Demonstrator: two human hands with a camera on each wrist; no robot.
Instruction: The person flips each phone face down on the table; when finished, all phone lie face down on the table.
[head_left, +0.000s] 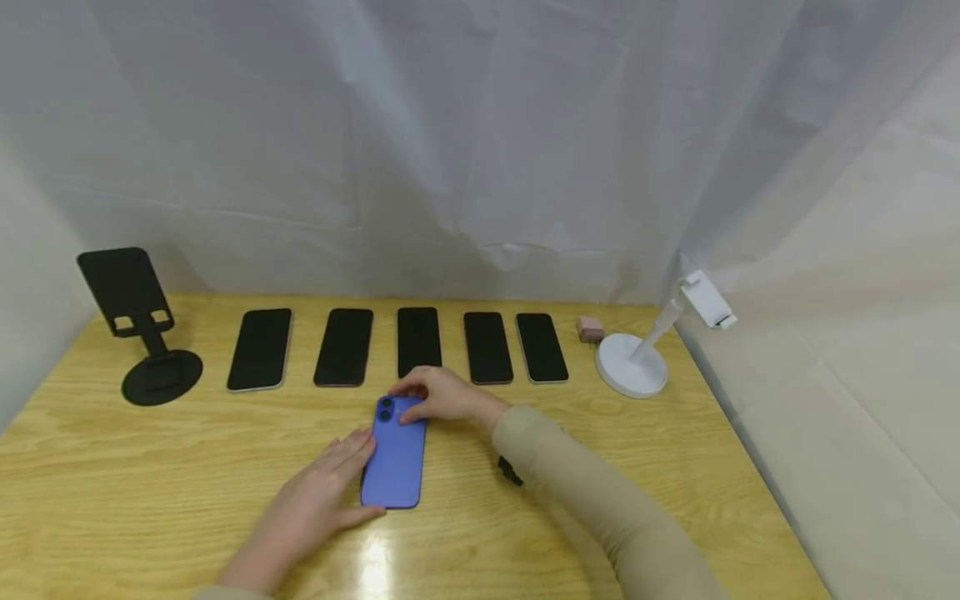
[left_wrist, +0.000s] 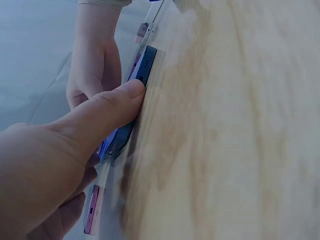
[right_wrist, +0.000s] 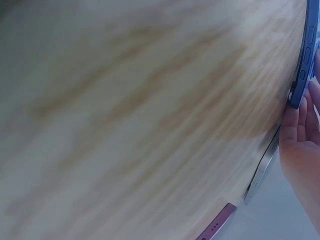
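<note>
Head view: five smartphones [head_left: 342, 347] rowed; blue smartphone [head_left: 396, 467] apart, work seemingly unfinished; right hand [head_left: 444, 394] pinching top, spread left hand [head_left: 318, 489] touching edges.

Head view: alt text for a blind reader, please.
The right hand pinches a blue phone, camera side up; the left hand touches it. Behind, five dark phones lie in a row on a table, between a black stand and a white stand.

Curtained-off booth [head_left: 847, 292], pale sheeting [head_left: 480, 150] around a wood-grain table [head_left: 150, 500]
</note>
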